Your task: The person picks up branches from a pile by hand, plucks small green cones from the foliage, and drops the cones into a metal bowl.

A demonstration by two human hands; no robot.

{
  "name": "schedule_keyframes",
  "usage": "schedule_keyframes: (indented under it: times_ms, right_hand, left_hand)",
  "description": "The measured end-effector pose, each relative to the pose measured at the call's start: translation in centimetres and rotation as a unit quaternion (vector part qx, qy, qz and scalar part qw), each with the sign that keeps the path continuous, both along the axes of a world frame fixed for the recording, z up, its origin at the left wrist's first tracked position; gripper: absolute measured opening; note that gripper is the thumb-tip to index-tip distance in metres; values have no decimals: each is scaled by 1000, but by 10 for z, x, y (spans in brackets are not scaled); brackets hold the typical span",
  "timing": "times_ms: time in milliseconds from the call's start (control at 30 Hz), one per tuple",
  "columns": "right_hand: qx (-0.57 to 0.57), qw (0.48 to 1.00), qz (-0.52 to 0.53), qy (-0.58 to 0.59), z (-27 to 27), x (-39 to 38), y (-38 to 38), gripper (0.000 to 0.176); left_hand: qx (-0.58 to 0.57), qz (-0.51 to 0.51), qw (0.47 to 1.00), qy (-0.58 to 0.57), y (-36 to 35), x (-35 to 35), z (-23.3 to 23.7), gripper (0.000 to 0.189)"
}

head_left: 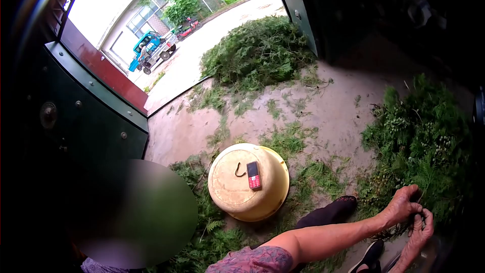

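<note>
My left hand [401, 206] reaches to the lower right with its fingers closed in a pinch. Just below it, my right hand [422, 225] has its fingers bent and pressed together, almost touching the left. A small dark green evergreen sprig appears to be between the fingers of both hands, though most of it is hidden. Directly beyond the hands lies a heap of cut evergreen branches [419, 141] bearing small pale cones or berries.
An upturned yellow basin [235, 202] carries a red-and-black keypad phone [253, 176] and a dark strap [239, 170]. Another branch pile [257, 53] lies by the doorway. Someone with a blurred head is close on the left. A blue three-wheeled truck [147, 45] stands outside.
</note>
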State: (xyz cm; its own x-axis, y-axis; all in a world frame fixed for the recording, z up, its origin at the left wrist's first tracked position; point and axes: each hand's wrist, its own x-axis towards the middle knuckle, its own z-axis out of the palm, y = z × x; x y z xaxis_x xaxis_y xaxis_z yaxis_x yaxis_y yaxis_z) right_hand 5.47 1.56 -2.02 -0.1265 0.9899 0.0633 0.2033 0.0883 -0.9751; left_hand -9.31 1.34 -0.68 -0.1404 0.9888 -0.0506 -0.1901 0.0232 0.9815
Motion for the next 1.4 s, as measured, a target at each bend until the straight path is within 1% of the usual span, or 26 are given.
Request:
schedule_keyframes:
  times_ms: [67, 167, 233, 300, 367, 400, 433, 467, 500, 567, 633, 700, 800, 833, 900, 967, 1033, 1067, 1100, 1133, 1200, 1267, 1300, 1333, 1367, 1400]
  right_hand:
    - [45, 999, -8, -26, -1, -1, 0, 15]
    - [-20, 997, -70, -13, 7, -4, -1, 10]
    - [-20, 998, -48, 34, 18, -11, -7, 13]
    - [-32, 999, -36, 22, 23, -12, -9, 15]
    - [-52, 997, -49, 23, 37, -21, -14, 16]
    - [-90, 993, -53, 58, 39, -21, -15, 16]
    - [-112, 987, -57, 101, 38, -19, -15, 15]
    - [-157, 972, -58, 163, 37, -18, -15, 15]
    - [-194, 958, -61, 203, 32, -15, -14, 16]
    - [-215, 933, -43, 287, 26, -9, -15, 16]
    - [-236, 915, -55, 322, 26, -4, -14, 15]
    - [-223, 882, -65, 410, 28, 3, -12, 15]
    - [-225, 806, -104, 538, 18, 22, -3, 12]
    - [-220, 798, -124, 548, 17, 28, -1, 11]
    - [-220, 745, -204, 596, 8, 46, 4, 13]
    - [-203, 666, -287, 658, -4, 79, 10, 14]
    - [-113, 609, -371, 692, -7, 119, 13, 22]
    - [-71, 571, -360, 734, -1, 140, 9, 28]
    - [-40, 570, -386, 724, -16, 172, 7, 34]
    - [-30, 557, -468, 686, -3, 182, 4, 29]
    - [-42, 477, -502, 720, -14, 211, 2, 30]
    - [-64, 494, -479, 723, -24, 220, 0, 28]
    - [-88, 516, -443, 727, -17, 203, 1, 26]
    - [-106, 563, -370, 731, -17, 187, 4, 22]
    - [-120, 693, -333, 628, -13, 164, 4, 17]
    - [-77, 844, -226, 481, 0, 138, 0, 14]
  left_hand:
    - [13, -19, 1000, -6, 1, 1, -3, 28]
    - [26, -32, 999, -7, 0, 0, -2, 32]
    - [46, -44, 998, 17, -2, 0, 6, 38]
    - [18, -78, 997, -2, -8, -8, 30, 43]
    - [24, -98, 993, -64, -6, -5, 23, 47]
    - [58, -92, 993, -53, -7, -3, 21, 47]
    - [15, -116, 991, -60, -5, -3, 17, 49]
    - [31, -104, 993, -39, -3, 0, 12, 51]
    - [9, -109, 994, -11, -4, -1, 19, 51]
    - [-25, -111, 992, -57, -7, 4, 27, 53]
    - [-48, -103, 986, -121, -7, 8, 26, 52]
    - [-43, -85, 988, -121, -5, 10, 26, 49]
    - [-89, -27, 975, -201, 0, 10, 17, 45]
    - [-114, -11, 967, -229, 0, 9, 18, 43]
    - [-134, 7, 956, -262, 2, 9, 18, 33]
    - [-143, 8, 946, -290, 3, 7, 11, 30]
    - [-152, 16, 939, -309, 3, 8, 11, 27]
    - [-158, 15, 934, -322, 4, 8, 10, 27]
    - [-163, 14, 928, -334, 4, 8, 8, 27]
    - [-167, 14, 928, -333, 4, 9, 8, 28]
    - [-161, 4, 925, -345, 4, 11, 5, 28]
    - [-159, -2, 921, -355, 3, 14, 3, 28]
    - [-162, -2, 919, -359, 3, 16, 2, 28]
    - [-165, -2, 917, -363, 3, 18, 2, 28]
    - [-168, -7, 921, -352, 3, 20, 3, 28]
    - [-170, -12, 924, -342, 2, 22, 4, 29]
